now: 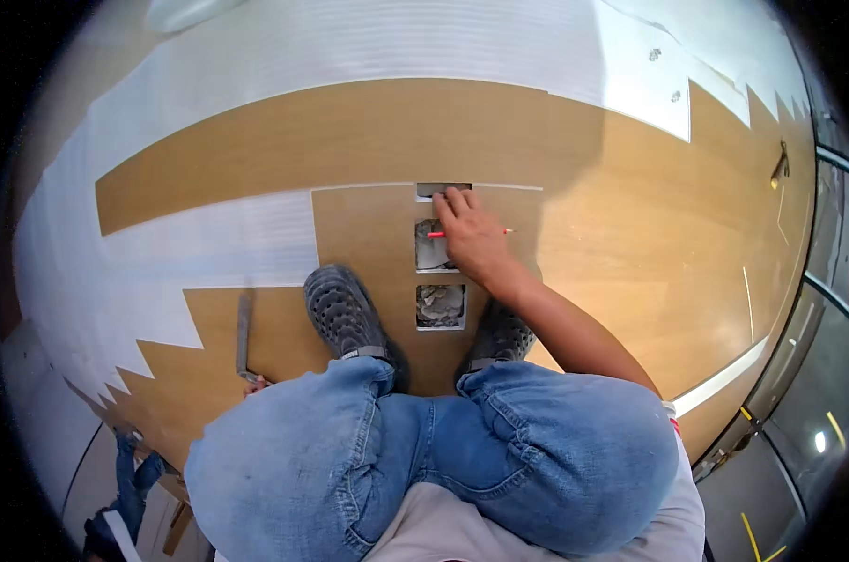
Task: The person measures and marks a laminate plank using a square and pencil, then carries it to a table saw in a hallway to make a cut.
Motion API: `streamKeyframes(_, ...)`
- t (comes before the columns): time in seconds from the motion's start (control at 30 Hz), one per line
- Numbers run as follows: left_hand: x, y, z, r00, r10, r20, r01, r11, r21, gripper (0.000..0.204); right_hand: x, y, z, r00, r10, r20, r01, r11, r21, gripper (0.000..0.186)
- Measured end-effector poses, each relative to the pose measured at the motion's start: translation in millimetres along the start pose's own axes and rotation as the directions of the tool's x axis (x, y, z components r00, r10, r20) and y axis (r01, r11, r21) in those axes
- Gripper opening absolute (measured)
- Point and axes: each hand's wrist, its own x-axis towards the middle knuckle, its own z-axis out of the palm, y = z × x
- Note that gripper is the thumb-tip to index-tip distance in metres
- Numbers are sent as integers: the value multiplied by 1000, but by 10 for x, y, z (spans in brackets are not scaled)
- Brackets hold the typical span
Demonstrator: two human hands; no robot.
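Observation:
My right hand reaches over wood-look floor planks. A red pencil is tucked in it, crossing under the fingers. Its fingertips rest at a narrow opening along the far edge of a plank. Nearer to me, two square cutouts show rough grey concrete; my hand partly covers the farther one. At the lower left, my left hand is closed at the near end of a grey L-shaped metal bar lying on the planks. My knee hides most of that hand.
My dark clogs stand on either side of the cutouts. A long plank lies across white underlay beyond. Stepped plank ends run down the left. At right are a small tool and a dark-framed glass panel.

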Motion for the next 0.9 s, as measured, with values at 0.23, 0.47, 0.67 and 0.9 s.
streamKeyframes(0.23, -469, 1707, -418, 781, 586, -216, -624, 716, -314, 40, 53, -13, 169, 992, 51, -114, -45, 997, 58, 38)
streamKeyframes(0.47, -848, 3200, -904, 453, 882, -126, -889, 458, 7, 26, 300, -241, 251, 962, 268, 53, -273, 939, 211, 28)
streamKeyframes(0.67, -1170, 4268, -853, -38, 998, -58, -990, -30, 138, 29, 309, -189, 351, 840, 280, 465, -536, 558, 633, 73)
streamKeyframes(0.9, -1602, 5420, -377, -456, 882, 119, -850, -471, 234, 36, 202, -149, 513, 919, 207, 336, -387, 640, 664, 84)
